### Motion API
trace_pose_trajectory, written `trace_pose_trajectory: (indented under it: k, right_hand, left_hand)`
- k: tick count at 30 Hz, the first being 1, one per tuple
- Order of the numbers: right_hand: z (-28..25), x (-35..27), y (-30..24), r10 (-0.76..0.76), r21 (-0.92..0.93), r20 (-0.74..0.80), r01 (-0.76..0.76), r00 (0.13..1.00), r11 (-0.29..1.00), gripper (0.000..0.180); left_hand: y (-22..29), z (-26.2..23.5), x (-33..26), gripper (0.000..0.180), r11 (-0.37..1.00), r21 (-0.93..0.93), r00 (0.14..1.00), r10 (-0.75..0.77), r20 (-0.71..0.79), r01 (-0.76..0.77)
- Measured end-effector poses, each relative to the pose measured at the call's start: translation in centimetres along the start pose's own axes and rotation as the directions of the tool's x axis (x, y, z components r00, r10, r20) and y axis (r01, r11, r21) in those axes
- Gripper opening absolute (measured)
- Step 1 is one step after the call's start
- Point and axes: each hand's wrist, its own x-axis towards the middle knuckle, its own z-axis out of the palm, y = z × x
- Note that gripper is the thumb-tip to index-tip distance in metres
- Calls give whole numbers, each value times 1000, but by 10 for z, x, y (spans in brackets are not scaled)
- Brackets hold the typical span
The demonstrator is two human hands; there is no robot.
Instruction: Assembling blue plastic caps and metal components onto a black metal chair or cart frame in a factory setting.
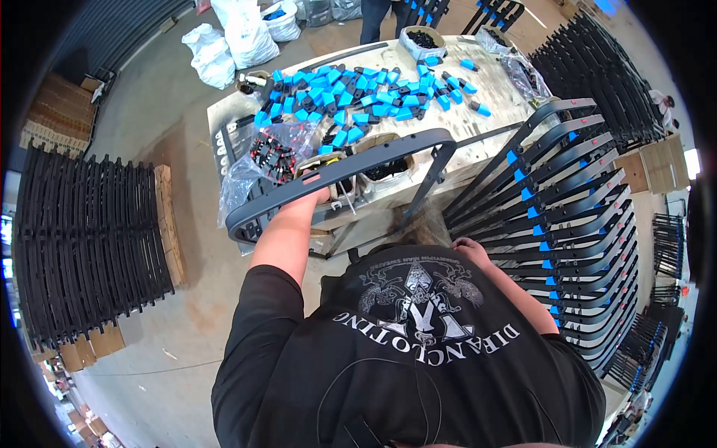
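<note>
A long black metal frame [358, 155] with rounded corners lies tilted across the near edge of the table. My left hand [322, 196] reaches under its bar, beside small open containers, and its fingers are hidden. Close to it, a thin silver metal piece [346, 196] sticks out over a container rim. Low on the right, my right hand [470, 250] is curled beside a row of similar black frames [567, 246] fitted with blue pieces. What its fingers hold, if anything, is hidden. Next to my left forearm lies a clear plastic bag [275, 157] of black and red parts.
Blue-and-black caps [373, 93] are heaped over the table [478, 134]. Containers of small black parts [423, 40] stand at its far edge and near side. Stacked black frames [89, 239] rise at the left. White sacks [246, 33] and a person's legs [376, 19] are beyond the table.
</note>
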Motion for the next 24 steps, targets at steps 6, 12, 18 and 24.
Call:
trace_pose_trajectory:
  k: [6,12,18,24]
  right_hand:
    - [-45,-2,17,44,55,-101,-39,994,998,20]
    - [-78,-9,19,46,62,-179,-35,983,997,19]
    - [-91,2,19,137,295,-172,-82,976,952,16]
    - [-85,24,-16,113,301,-64,-89,991,949,15]
  left_hand:
    - [15,-4,3,44,995,89,999,-41,13,40]
    - [24,5,4,43,992,95,996,-77,-50,82]
    - [27,6,7,43,986,-27,984,-169,-65,167]
    - [-30,44,5,37,995,70,935,89,-343,-69]
